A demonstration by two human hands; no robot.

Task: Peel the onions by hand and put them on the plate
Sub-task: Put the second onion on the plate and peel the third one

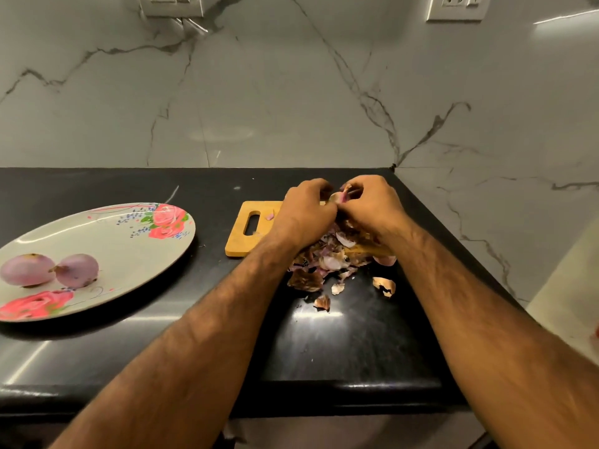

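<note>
Listing our holdings, each placed against the board (240,234): a flat, rectangular slab of honey-coloured wood with a slotted handle at the end towards the plate.

- Counter (324,345): black polished stone, glossy, with a rounded front edge. It carries the board.
- Onion (338,197): held just above the board's far edge, between both hands. We see only a pale, pink-tinged sliver with a curl of brown skin.
- Left hand (308,212): over the board's middle, fingers curled tight round the onion, back of the hand towards us.
- Right hand (372,205): over the board's other end, fingers likewise curled onto the onion. We cannot tell which fingertips pinch the skin.
- Skins (327,260): a heap of papery, ragged brown and purple flakes on the board beneath the hands. It spills off the near edge, and a few curled chips lie loose on the counter.
- Plate (107,247): an oval of glossy cream, painted with red roses, well apart from the board on its handle side.
- Far bulb (27,269) and near bulb (77,270): smooth, rounded, pale purple and peeled. They touch each other at the plate's end farthest from the board.
- Wall (291,92): white marble with grey veins, rising behind the board.
</note>
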